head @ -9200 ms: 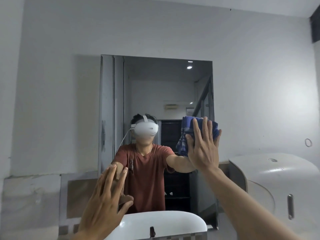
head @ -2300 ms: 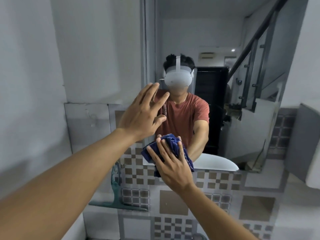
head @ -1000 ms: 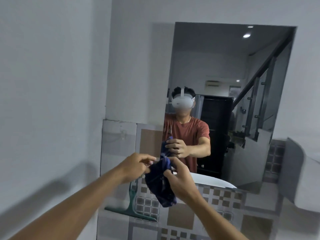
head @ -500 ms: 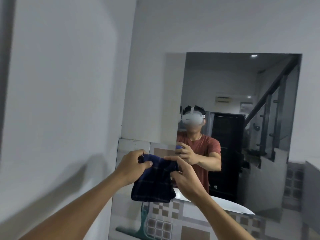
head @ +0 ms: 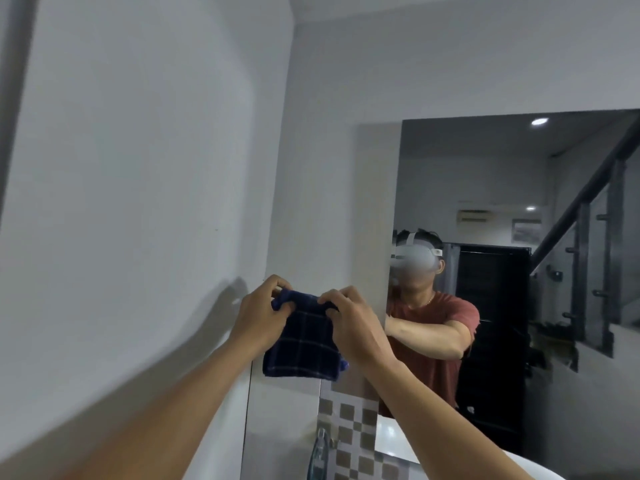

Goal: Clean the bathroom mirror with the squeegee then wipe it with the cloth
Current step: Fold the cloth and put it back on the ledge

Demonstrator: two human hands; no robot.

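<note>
A dark blue checked cloth [head: 304, 344] hangs in the air in front of the wall, left of the mirror [head: 512, 188]. My left hand [head: 259, 317] pinches its upper left corner and my right hand [head: 353, 327] pinches its upper right corner. The cloth hangs flat below both hands and does not touch the mirror. The green squeegee handle [head: 320, 452] pokes up at the bottom, leaning against the tiled wall below the cloth; its blade is out of view.
A plain white wall [head: 138, 168] runs close along my left. Brown and white checked tiles [head: 353, 434] cover the wall under the mirror. A white basin rim [head: 540, 469] shows at the bottom right.
The cloth left the mirror's lower part and went from bunched to spread out between both hands. My view has swung left and up, so the mirror now sits at the right.
</note>
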